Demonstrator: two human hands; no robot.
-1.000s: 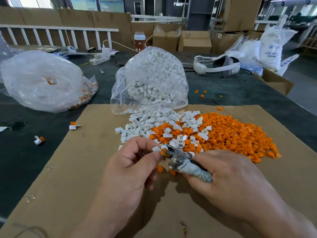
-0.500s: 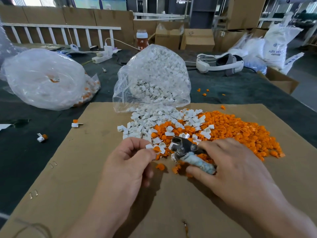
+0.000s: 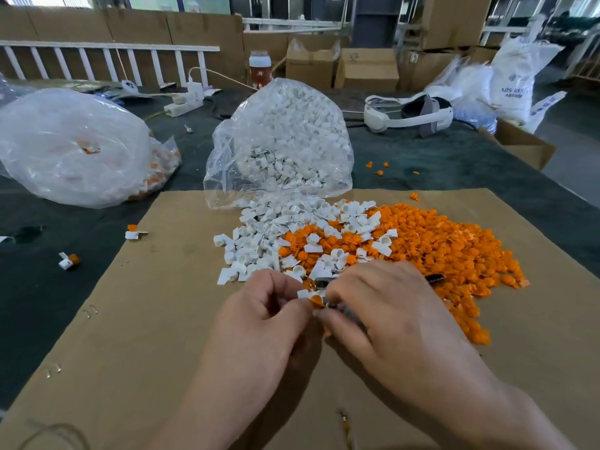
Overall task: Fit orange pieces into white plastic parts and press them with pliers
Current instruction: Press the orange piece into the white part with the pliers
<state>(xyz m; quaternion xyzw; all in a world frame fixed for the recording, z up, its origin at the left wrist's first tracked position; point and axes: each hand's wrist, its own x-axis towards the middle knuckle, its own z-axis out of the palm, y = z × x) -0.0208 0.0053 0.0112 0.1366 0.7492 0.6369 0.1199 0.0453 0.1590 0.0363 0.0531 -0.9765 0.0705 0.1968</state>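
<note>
Out at ten o'clock from the hands a big bag [image 3: 71, 147] lies on the dark table [image 3: 39, 303], cloudy plastic with orange and white bits showing through. Two fitted pieces [image 3: 68, 260] lie loose on the dark surface toward nine o'clock, apart from each other. The cardboard sheet [image 3: 146, 319] covers the near ground.

The left hand [image 3: 259, 319] is near the centre of the sheet. Its fingers are curled, and thumb and forefinger pinch a white part [image 3: 304, 293] at the hand's two o'clock. An orange piece [image 3: 316, 301] touches that part's near side, wedged between the two thumbs.

At twelve o'clock a clear bag [image 3: 282, 141] of white parts slumps open, and from it a heap of white parts [image 3: 266, 235] runs into the heap of orange pieces [image 3: 438, 245] at one to two o'clock.

The right hand [image 3: 389, 319] is closed over the pliers [image 3: 324, 282], which it mostly hides. The metal head shows just above the white part, and a dark handle tip pokes out at the hand's far side. From those two ends the long axis seems to lie nine to three, head toward nine. Whether the jaws are parted I cannot tell.

A white headset [image 3: 409, 115] rests far off at one o'clock.
</note>
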